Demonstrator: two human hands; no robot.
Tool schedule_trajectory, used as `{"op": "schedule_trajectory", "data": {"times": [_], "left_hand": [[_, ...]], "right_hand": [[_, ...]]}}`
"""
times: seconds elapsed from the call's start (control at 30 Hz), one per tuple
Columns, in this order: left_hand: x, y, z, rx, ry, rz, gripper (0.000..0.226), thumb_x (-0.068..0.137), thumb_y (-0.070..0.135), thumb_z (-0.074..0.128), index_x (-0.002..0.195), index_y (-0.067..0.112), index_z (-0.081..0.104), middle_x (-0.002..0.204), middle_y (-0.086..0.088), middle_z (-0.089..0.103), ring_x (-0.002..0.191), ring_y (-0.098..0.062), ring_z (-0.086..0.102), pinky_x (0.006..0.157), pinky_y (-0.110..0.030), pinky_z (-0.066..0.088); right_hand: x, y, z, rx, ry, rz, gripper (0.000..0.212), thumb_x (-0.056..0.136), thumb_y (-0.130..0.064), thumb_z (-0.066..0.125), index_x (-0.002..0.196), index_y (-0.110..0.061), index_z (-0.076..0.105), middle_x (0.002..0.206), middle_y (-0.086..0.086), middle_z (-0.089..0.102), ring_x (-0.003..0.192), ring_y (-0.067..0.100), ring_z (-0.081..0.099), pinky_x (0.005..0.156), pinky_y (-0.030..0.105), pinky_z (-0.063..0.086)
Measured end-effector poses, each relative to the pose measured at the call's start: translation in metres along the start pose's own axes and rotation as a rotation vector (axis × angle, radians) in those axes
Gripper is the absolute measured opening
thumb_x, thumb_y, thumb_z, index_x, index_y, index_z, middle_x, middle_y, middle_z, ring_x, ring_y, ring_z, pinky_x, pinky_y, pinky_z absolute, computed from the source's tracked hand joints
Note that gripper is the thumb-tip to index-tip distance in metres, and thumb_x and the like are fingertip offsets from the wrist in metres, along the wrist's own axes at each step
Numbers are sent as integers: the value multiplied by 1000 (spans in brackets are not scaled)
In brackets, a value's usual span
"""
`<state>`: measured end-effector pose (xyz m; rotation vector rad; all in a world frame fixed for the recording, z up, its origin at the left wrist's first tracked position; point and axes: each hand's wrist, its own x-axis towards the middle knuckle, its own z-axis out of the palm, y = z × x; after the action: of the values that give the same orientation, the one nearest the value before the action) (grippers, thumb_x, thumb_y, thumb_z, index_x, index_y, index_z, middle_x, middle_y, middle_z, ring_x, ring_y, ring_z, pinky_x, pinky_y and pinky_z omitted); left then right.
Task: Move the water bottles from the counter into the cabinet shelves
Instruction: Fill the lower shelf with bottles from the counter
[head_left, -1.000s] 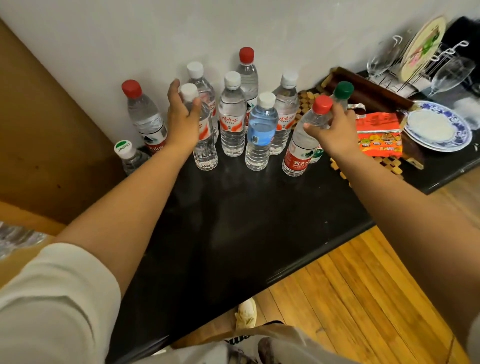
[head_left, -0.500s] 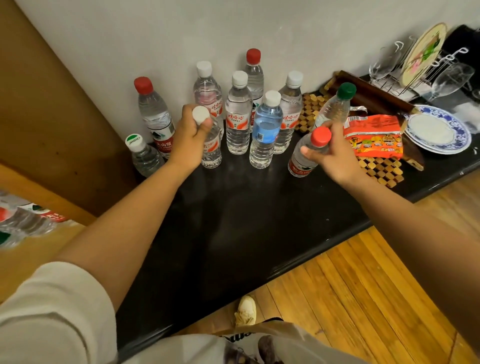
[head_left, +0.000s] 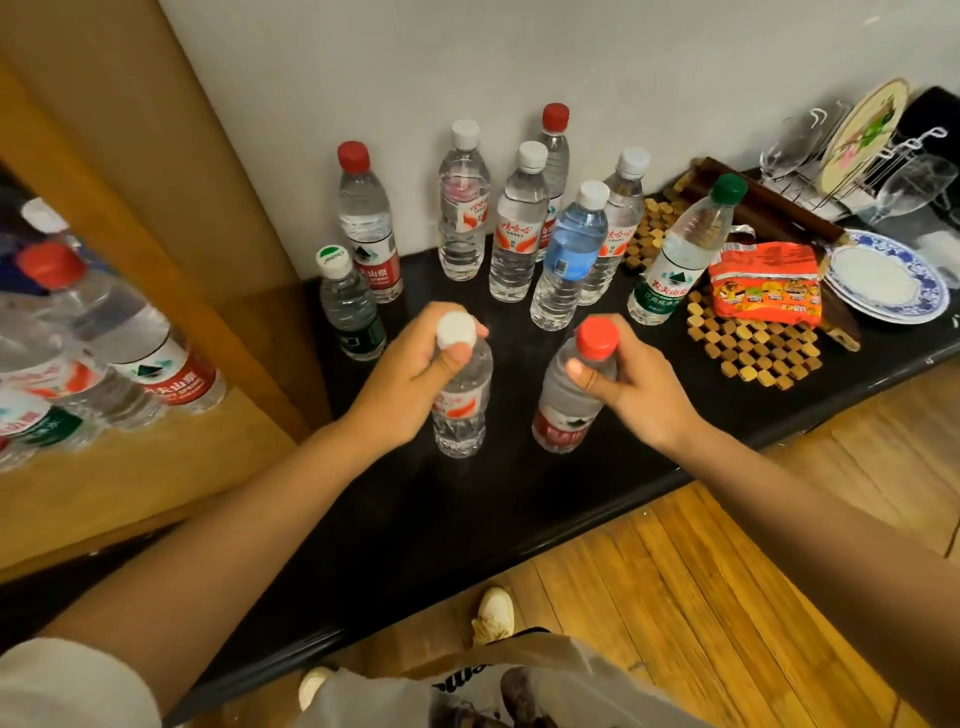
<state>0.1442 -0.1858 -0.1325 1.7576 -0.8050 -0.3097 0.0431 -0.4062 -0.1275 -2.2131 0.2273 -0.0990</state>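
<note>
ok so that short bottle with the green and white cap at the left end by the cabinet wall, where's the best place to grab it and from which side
Grip the short bottle at its neck, just under the cap, coming down from above and the front. It stands upright, and the wooden cabinet wall to its left and the taller red-capped bottle close behind right leave little room for fingers round the body. Both hands are busy now.
</note>
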Motion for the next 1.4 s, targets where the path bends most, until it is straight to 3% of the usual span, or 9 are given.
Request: {"op": "schedule_trajectory", "data": {"times": [0.27, 0.43, 0.67, 0.83, 0.93, 1.07, 1.13, 1.23, 1.4], "left_hand": [[-87, 6, -46, -68, 18, -81, 28, 87, 56, 41, 107, 37, 50, 112, 6, 59, 109, -7, 55, 93, -19, 43], [-146, 0, -92, -137, 129, -123, 33, 88, 58, 41, 109, 37, 53, 113, 8, 59, 111, -9, 55, 93, -19, 42], [-192, -5, -141, -164, 325, -185, 30, 82, 63, 47, 105, 45, 54, 113, 7, 63, 112, -15, 57, 95, -32, 45], [-211, -9, -158, -49, 349, -206, 24, 84, 57, 49, 106, 49, 51, 115, 7, 60, 113, -12, 55, 95, -33, 47], [-214, -11, -160, -34, 345, -236, 26, 84, 48, 51, 110, 46, 50, 117, 3, 57, 114, -11, 53, 95, -35, 48], [-217, -17, -153, -132, 323, -294, 60, 69, 45, 73, 120, 38, 42, 124, 12, 51, 119, 0, 48, 96, -19, 44], [-221, -26, -147, -114, 364, -341, 77, 60, 34, 83, 121, 43, 37, 123, 26, 46, 119, 10, 44, 95, -8, 39], [-224, -35, -146, -94, 421, -378, 79, 59, 15, 85, 115, 45, 38, 115, 32, 48, 112, 18, 44, 89, -1, 38], [-225, -27, -163, -150, 434, -369, 72, 57, 32, 78, 114, 42, 36, 117, 22, 48, 109, 19, 46, 85, 0, 38]], "right_hand": [[-30, -43, 73, 60, -78, -49, 46, 72, -70, 52, 109, -43, 46, 104, -11, 63, 101, 13, 61, 89, 48, 48], [-27, -77, 122, 35, -192, -123, 44, 75, -68, 50, 110, -41, 45, 105, -12, 63, 101, 9, 60, 88, 46, 49], [-20, -119, 180, 29, -301, -228, 42, 76, -69, 46, 111, -45, 43, 106, -17, 60, 102, 5, 58, 87, 41, 50], [-20, -139, 215, 62, -281, -230, 42, 75, -74, 45, 110, -52, 40, 106, -24, 59, 102, -2, 58, 86, 34, 52], [-24, -136, 227, 239, -284, -150, 47, 72, -66, 58, 114, -51, 40, 107, -24, 60, 104, 0, 59, 87, 30, 51], [-28, -124, 236, 266, -232, -124, 75, 57, -45, 82, 114, -51, 35, 107, -26, 57, 105, -3, 57, 85, 19, 49], [-27, -124, 238, 256, -202, -124, 73, 55, -41, 83, 110, -55, 36, 105, -30, 57, 102, -7, 57, 81, 15, 49], [-23, -134, 244, 280, -179, -143, 68, 54, -50, 78, 110, -52, 38, 104, -33, 57, 100, -8, 58, 77, 6, 47], [2, -165, 252, 361, -73, -205, 65, 62, -32, 84, 109, -46, 41, 101, -31, 59, 99, -3, 60, 79, 13, 50]]}}
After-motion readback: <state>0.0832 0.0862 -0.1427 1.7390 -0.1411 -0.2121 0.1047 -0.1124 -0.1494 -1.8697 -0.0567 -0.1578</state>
